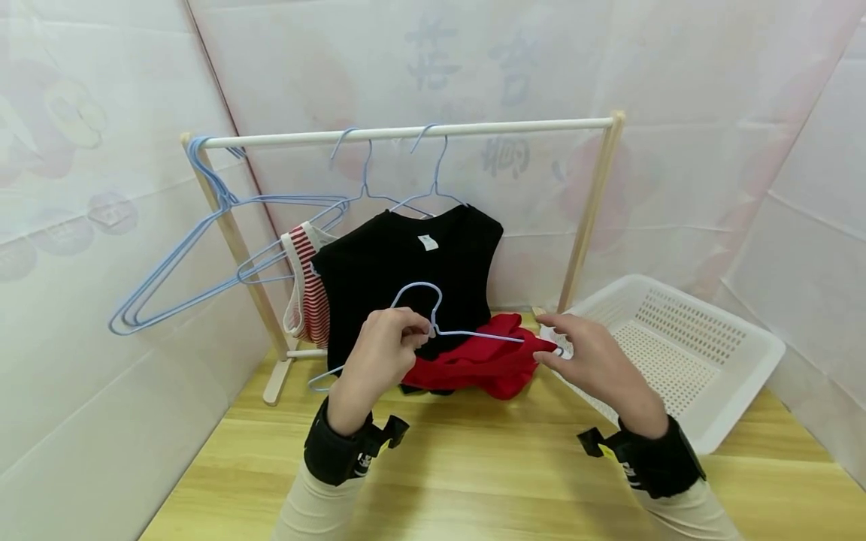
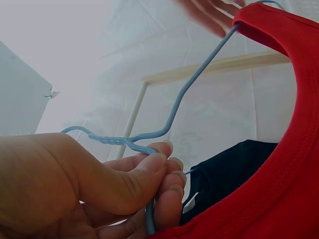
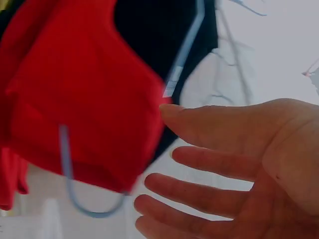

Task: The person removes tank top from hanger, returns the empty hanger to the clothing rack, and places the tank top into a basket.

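A: Hanger (image 1: 433,323) sitting below the rack (image 1: 413,133), left hand (image 1: 382,353) pinching its neck, red top (image 1: 487,361) half threaded.

B: Right hand (image 1: 595,361) is spreading open, gripping nothing, so the top may be slipping off.

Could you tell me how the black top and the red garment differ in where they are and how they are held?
The black top hangs from a hanger on the rail; the red garment is low over the table, on a blue hanger gripped by the left hand. No hand touches the black top; the right hand, fingers straight, is at the red garment's edge. Both are plain coloured.
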